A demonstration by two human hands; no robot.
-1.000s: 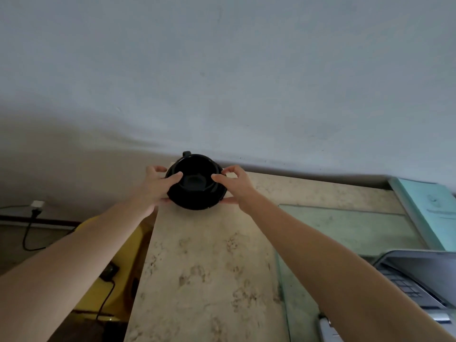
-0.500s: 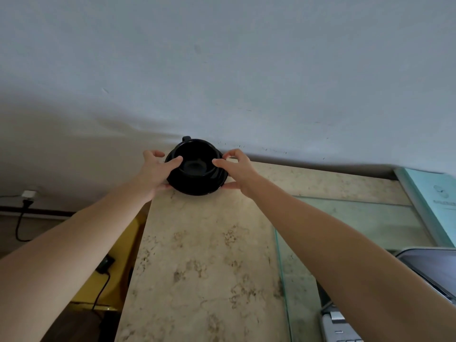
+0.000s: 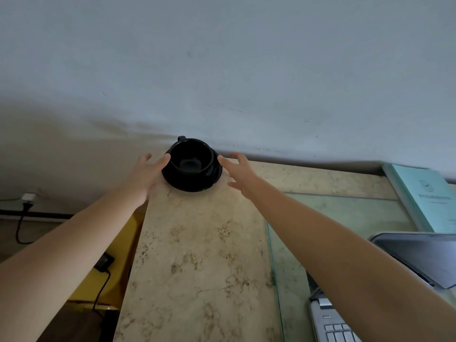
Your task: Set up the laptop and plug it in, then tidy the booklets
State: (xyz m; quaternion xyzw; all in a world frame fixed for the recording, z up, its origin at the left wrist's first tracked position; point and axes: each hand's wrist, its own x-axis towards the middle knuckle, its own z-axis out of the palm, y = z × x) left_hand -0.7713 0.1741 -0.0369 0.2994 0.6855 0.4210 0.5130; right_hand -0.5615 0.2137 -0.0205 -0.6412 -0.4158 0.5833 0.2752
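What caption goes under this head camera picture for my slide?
Two open hands, left and right, flank a black cup on its saucer.

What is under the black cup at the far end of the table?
The black cup stands on a black saucer, which rests on the marbled tabletop. The saucer's middle is covered by the cup, so whatever lies there cannot be seen.

laptop [image 3: 404,280]: silver, lying open at the frame's lower right, screen dark
booklets [image 3: 429,196]: pale teal, lying flat at right edge
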